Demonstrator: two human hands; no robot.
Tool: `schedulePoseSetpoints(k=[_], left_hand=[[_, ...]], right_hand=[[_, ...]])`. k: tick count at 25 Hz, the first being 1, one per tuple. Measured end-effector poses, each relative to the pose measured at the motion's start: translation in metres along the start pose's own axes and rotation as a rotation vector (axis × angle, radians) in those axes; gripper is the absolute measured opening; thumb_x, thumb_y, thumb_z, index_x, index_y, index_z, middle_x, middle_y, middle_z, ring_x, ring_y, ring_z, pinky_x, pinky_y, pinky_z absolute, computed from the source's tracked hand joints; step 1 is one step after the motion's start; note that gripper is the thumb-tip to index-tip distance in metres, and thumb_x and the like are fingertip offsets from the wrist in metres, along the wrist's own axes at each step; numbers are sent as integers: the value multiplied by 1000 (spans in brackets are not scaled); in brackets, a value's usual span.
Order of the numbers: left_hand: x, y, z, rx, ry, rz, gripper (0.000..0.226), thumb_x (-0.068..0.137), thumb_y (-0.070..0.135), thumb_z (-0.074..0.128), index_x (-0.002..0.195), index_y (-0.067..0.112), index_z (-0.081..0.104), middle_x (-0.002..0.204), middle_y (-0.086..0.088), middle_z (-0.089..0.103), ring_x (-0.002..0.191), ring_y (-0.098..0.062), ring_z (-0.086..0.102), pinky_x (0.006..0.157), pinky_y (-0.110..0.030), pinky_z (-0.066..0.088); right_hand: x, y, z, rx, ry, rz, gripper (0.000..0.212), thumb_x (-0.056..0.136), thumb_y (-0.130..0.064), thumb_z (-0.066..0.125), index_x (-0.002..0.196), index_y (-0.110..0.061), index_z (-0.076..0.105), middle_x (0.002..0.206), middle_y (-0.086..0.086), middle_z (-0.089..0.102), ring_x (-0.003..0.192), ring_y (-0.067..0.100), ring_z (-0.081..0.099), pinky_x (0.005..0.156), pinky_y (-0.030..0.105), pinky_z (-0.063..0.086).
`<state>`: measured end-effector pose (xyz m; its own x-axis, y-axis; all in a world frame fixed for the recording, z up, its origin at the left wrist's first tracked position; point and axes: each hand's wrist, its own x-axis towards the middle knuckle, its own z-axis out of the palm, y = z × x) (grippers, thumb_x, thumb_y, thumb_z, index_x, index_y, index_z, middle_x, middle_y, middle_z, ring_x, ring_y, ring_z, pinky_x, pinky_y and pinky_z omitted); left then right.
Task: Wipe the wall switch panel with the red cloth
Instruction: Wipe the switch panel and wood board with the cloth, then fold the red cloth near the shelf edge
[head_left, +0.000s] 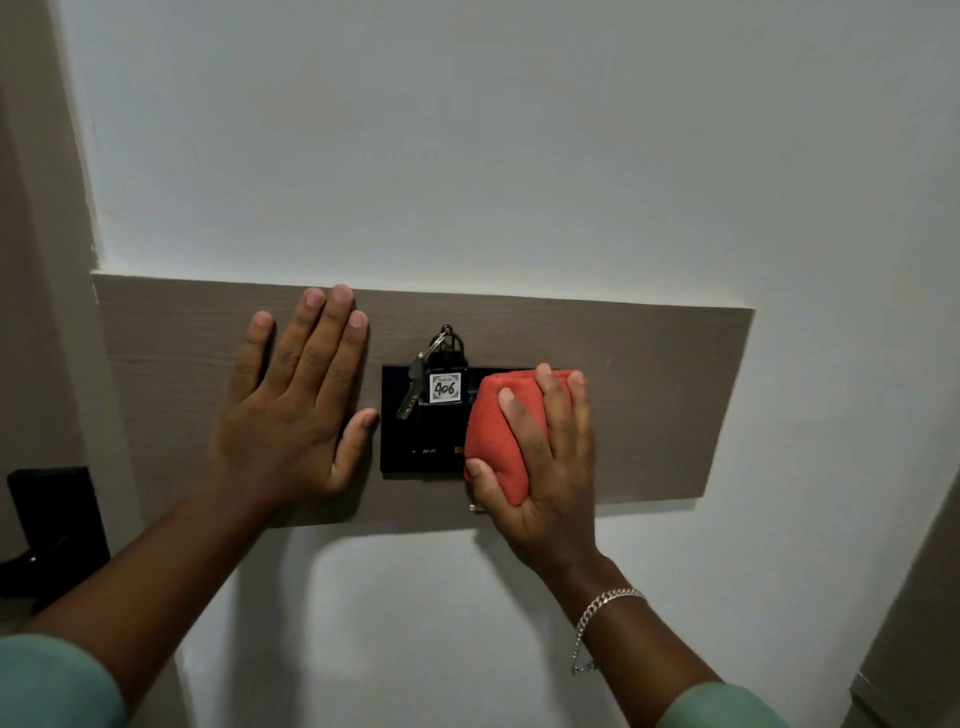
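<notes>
The right hand (540, 467) is seen curled around a bunched red cloth (496, 436), which is gripped between thumb and fingers and pressed against the right part of the black switch panel (415, 441). The cloth lies under the palm and bulges out to the left of the fingers. The left hand (291, 410) is laid flat, fingers spread, on the wooden board (649, 395) just left of the panel. A key tag marked 406 (445, 387) is hung at the panel's top.
</notes>
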<state>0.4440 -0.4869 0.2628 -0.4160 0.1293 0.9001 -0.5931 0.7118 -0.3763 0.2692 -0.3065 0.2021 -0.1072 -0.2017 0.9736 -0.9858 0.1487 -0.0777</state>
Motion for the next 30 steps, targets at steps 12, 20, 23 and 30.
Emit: schedulePoseSetpoints(k=[12,20,23,30], left_hand=[[-1,127,-93,-1112,-27,-734,22,85,28,59,101,14,54,99,-1,58,89,-20,56,77,-39,52],[21,164,-72,-1802,-326,-1218,21,81,10,74,99,20,71,82,0,79,74,-14,75,56,-24,57],[17,227,-64,-1906,-414,-1249,27,73,9,80,98,15,71,86,-2,80,77,-15,74,61,-23,57],[-11,445,-30,-1862,-861,-1418,28,83,14,73,110,12,69,104,-11,76,94,-30,72,80,-45,61]], right_hand=[[1,-47,-34,281,-25,418,71,92,-39,60,152,-45,22,166,-17,21,154,13,23,119,52,38],[-17,-19,-88,639,-315,469,104,75,-28,78,156,-37,14,162,-16,29,147,17,41,109,44,51],[-46,42,-133,994,-258,986,82,70,-32,79,144,-22,46,143,6,61,127,24,63,97,36,59],[-160,193,-233,612,-338,1435,36,82,-24,72,109,0,70,108,30,74,89,40,74,84,56,60]])
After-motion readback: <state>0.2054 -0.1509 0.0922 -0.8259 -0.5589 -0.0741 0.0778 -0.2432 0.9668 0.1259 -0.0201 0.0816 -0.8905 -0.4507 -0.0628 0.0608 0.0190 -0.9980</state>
